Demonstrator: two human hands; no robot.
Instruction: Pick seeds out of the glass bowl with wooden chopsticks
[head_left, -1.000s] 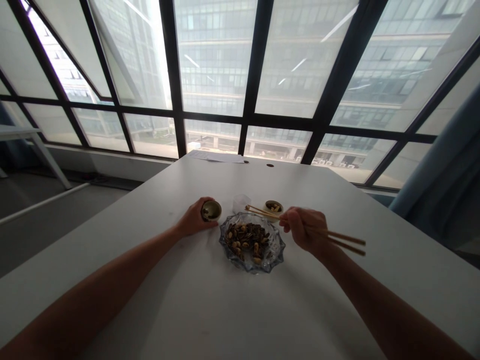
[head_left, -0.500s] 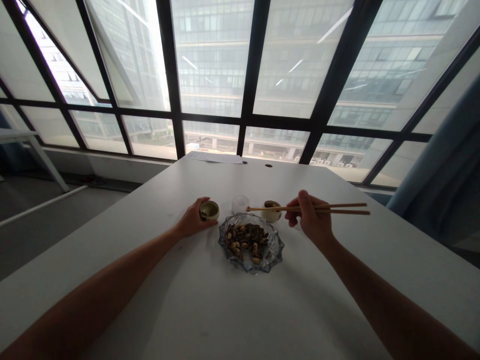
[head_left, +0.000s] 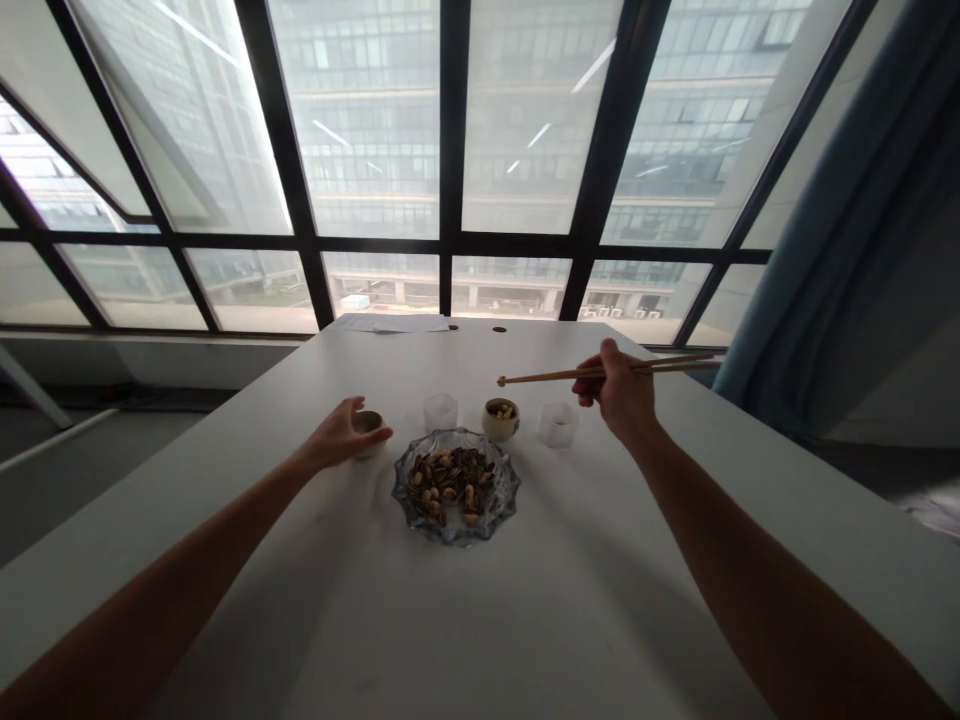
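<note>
- The white table [head_left: 450, 640] stretches well past both hands; its left and right edges slant outward toward the viewer, and its far edge lies near the window [head_left: 382, 280]. Papers [head_left: 397, 324] lie along the far left corner.
- A broad run of tabletop lies between the near rim of the glass bowl [head_left: 420, 522] and the bottom of the view, with a forearm on each side. Another stretches from the cups back to the papers.
- Room is tighter around the bowl: the left cup [head_left: 370, 447] stands beside its rim, the left translucent container [head_left: 441, 412] and the nut cup [head_left: 500, 428] just behind it. The right translucent container [head_left: 559, 425] stands farther right, near the right hand [head_left: 622, 398].
- The bowl holds sunflower seeds [head_left: 465, 465] and pale nuts.
- The left hand [head_left: 334, 438] is half open, thumb across the left cup's rim, fingers curved around its far side; whether it grips cannot be told.
- The right hand is closed around chopsticks [head_left: 547, 377]; their tips hold a small pale piece [head_left: 501, 381] above and beyond the nut cup.
- Compared with half a second ago, the tips are higher, the left cup is less tipped toward the viewer, the right container has come into clear sight, and the view has turned right, showing more curtain [head_left: 817, 230].
</note>
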